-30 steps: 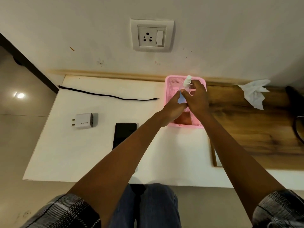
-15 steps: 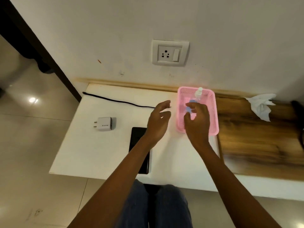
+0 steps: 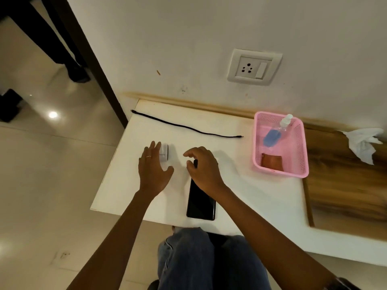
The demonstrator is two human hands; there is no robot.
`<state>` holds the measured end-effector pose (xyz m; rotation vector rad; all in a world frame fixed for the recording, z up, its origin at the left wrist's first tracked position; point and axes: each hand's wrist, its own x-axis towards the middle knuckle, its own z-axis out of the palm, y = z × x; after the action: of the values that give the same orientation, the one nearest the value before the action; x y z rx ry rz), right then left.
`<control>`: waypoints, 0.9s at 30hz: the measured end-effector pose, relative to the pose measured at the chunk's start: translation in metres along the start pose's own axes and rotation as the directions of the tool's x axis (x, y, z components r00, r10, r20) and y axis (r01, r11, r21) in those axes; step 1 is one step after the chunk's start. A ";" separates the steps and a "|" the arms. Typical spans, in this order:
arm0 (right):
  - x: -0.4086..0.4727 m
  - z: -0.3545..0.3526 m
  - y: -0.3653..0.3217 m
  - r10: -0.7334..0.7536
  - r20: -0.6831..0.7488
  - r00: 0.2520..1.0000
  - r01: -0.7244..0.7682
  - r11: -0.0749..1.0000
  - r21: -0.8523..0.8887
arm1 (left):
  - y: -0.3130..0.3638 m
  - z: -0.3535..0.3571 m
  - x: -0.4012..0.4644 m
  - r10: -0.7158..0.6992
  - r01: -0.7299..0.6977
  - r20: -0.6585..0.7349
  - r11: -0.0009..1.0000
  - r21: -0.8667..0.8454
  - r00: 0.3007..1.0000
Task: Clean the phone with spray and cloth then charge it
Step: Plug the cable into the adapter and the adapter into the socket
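Charging step: your hands reach for charger and phone.
Your left hand [image 3: 154, 170], fingers spread, half covers the small white charger block [image 3: 164, 151] near the bench's [image 3: 240, 195] left edge; your right hand [image 3: 204, 166], loosely curled and empty, overlaps the flat black phone [image 3: 201, 204] at the front edge. Grip the block next; contact cannot be confirmed.

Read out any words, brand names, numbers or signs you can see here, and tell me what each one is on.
None can be read.
White charger: a faint dark mark on its side, too small and blurred, partly hidden by the left hand.
Spray bottle in the pink basket: no legible label.
Phone: screen dark, no text.
Wall socket: no markings legible.
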<state>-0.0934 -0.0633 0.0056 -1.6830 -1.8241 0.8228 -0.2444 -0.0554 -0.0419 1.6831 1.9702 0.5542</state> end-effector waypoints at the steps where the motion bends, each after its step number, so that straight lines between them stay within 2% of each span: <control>1: 0.005 0.003 -0.001 -0.003 0.003 1.000 0.003 1.000 -0.009 | -0.007 0.003 0.004 0.023 -0.023 0.024 0.999 0.027 0.999; 4: 0.021 0.007 -0.003 -0.004 0.008 1.000 0.004 1.000 -0.031 | -0.020 0.009 0.010 0.075 -0.076 0.033 0.997 0.016 0.997; 9: 0.042 0.009 0.000 0.011 0.003 1.000 -0.011 0.999 -0.030 | -0.027 0.010 0.023 0.141 -0.137 -0.059 0.989 0.057 0.988; 13: 0.044 0.013 0.003 0.038 -0.006 0.999 -0.038 0.999 -0.002 | -0.029 0.011 0.034 0.106 -0.104 -0.038 0.993 0.056 0.994; 16: 0.046 0.016 0.001 0.041 -0.015 0.999 -0.041 0.999 0.022 | -0.029 0.013 0.030 0.052 -0.060 -0.091 0.995 -0.084 0.994; 20: 0.064 0.025 -0.010 0.004 -0.039 0.999 -0.002 0.999 0.042 | -0.032 0.023 0.005 -0.150 0.074 -0.159 0.913 -0.402 0.976; 24: 0.104 0.044 -0.023 -0.078 -0.013 0.997 0.077 0.996 -0.038 | -0.035 0.032 -0.005 -0.160 0.089 -0.134 0.902 -0.422 0.978; 27: 0.141 0.066 -0.030 -0.118 0.048 0.992 0.124 0.976 -0.176 | -0.036 0.032 -0.003 -0.183 0.100 -0.139 0.882 -0.460 0.973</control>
<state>-0.1746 0.0701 -0.0210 -1.6536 -2.0573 0.6605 -0.2532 -0.0643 -0.0886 1.2246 1.8763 1.0471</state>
